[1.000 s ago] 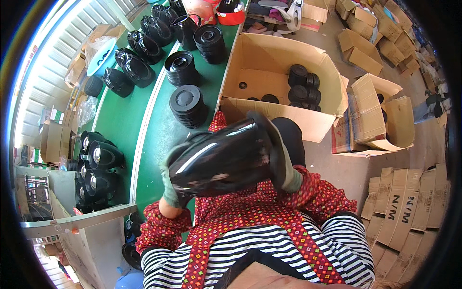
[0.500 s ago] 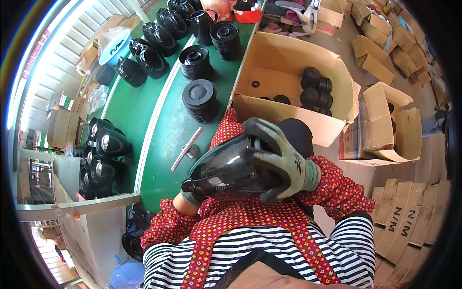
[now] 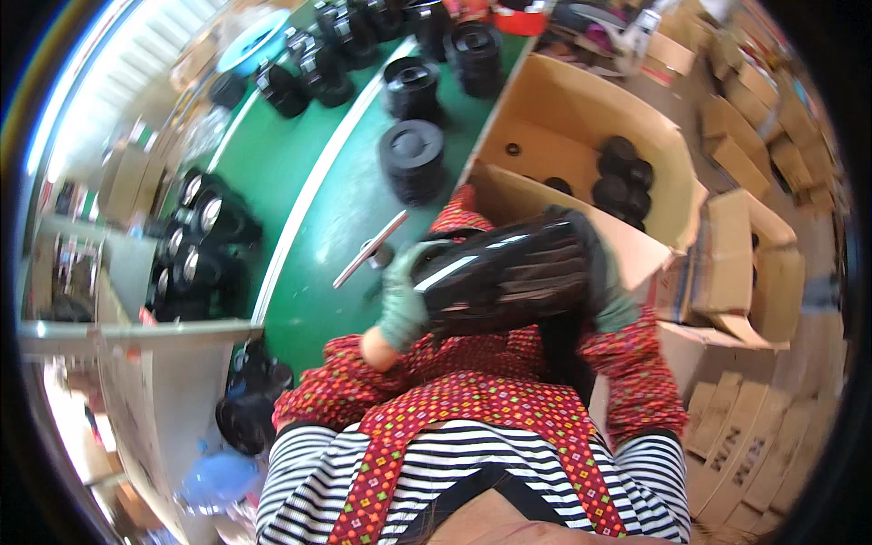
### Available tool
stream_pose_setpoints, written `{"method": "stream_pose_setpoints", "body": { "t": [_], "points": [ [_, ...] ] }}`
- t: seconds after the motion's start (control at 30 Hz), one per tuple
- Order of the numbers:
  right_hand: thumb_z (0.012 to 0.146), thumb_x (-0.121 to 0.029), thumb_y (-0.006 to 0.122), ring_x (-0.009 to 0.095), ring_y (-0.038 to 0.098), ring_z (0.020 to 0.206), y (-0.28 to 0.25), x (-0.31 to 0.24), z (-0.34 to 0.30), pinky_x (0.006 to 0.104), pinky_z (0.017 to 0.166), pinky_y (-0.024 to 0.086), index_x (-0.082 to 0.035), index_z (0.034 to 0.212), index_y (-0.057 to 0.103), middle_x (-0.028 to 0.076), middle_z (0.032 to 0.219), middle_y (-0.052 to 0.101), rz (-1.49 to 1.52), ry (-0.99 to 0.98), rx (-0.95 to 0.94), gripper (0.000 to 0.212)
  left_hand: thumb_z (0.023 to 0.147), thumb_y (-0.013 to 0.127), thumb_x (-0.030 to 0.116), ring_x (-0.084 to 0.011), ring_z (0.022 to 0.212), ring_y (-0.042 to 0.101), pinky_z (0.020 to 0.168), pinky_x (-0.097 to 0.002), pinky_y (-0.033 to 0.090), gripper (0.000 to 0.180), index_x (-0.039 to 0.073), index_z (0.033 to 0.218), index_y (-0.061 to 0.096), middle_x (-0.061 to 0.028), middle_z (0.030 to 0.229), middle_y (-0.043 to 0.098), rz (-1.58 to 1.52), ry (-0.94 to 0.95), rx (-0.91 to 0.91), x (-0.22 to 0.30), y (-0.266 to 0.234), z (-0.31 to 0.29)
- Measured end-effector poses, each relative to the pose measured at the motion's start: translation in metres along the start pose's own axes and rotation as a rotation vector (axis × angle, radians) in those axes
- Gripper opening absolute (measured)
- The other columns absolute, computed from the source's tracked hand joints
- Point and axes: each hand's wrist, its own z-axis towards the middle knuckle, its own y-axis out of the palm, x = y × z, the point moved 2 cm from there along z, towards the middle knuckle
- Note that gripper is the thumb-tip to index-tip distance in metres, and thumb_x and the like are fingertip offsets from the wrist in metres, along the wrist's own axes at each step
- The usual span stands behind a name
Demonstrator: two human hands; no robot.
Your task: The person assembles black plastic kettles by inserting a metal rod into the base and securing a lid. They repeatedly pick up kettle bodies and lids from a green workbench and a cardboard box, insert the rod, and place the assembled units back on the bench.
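A glossy black vacuum jug (image 3: 509,272) lies on its side across my lap, held between both gloved hands. My left hand (image 3: 402,295), in a grey-green glove, is closed round the left end of the jug. My right hand (image 3: 613,295) grips the right end, its fingers mostly hidden behind the dark body and blurred by motion. Just beyond my left hand, a metal T-shaped bar (image 3: 371,250) stands on the green table (image 3: 309,309). Behind that bar rises a stack of black round lids (image 3: 412,159).
More stacked black parts (image 3: 411,86) and several black jugs (image 3: 318,68) stand farther back. Jug bodies with silvery openings (image 3: 211,216) are piled at left. At right, a cardboard box (image 3: 536,100) holds black round parts. A blue basin (image 3: 254,43) sits far left.
The jug has moved right and turned more level. My left hand has come into view on its left end, and my right hand has shifted right around the other end. The view has shifted too.
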Motion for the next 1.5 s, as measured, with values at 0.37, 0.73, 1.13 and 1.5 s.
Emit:
{"method": "stream_pose_setpoints", "body": {
  "t": [0.37, 0.73, 1.13, 1.5],
  "points": [
    [0.106, -0.065, 0.029, 0.046, 0.064, 0.124, 0.046, 0.036, 0.105, 0.0542, 0.110, 0.048, -0.006, 0.134, 0.069, 0.028, 0.133, 0.067, -1.465, 0.171, -0.731, 0.077, 0.075, 0.087, 0.016, -0.0462, 0.128, 0.058, 0.109, -0.0480, 0.048, 0.097, 0.007, 0.160, 0.040, -0.0292, 0.145, 0.053, 0.985, 0.165, -0.043, -0.037, -0.105, 0.006],
    [0.095, -0.030, 0.068, 0.039, 0.058, 0.127, 0.056, -0.011, 0.084, 0.0561, 0.108, 0.045, -0.011, 0.127, 0.069, 0.018, 0.132, 0.063, -1.082, -0.602, -0.264, 0.037, 0.097, 0.065, -0.008, -0.0048, 0.078, 0.055, 0.064, -0.0201, 0.043, 0.053, 0.005, 0.148, 0.062, 0.0024, 0.101, 0.069, 0.335, -0.346, -0.128, -0.024, -0.121, 0.009],
    [0.094, -0.009, 0.067, 0.033, 0.065, 0.114, 0.017, 0.019, 0.135, 0.0491, 0.104, 0.050, -0.005, 0.127, 0.068, 0.013, 0.122, 0.069, -0.719, -0.925, -0.432, 0.033, 0.085, 0.080, 0.028, -0.0388, 0.127, 0.064, 0.106, -0.0474, 0.050, 0.072, -0.005, 0.145, 0.059, -0.0238, 0.142, 0.061, 0.366, 0.264, -0.625, 0.123, -0.014, 0.121],
    [0.106, -0.012, 0.058, 0.037, 0.058, 0.133, 0.016, 0.069, 0.126, 0.0470, 0.120, 0.041, -0.001, 0.137, 0.053, 0.019, 0.138, 0.060, -0.187, -0.761, -0.694, 0.033, 0.075, 0.077, 0.030, -0.0352, 0.109, 0.059, 0.101, -0.0501, 0.043, 0.047, 0.009, 0.116, 0.069, -0.0132, 0.112, 0.062, 0.388, 0.345, -0.712, 0.108, 0.098, 0.094]
  ]
}}
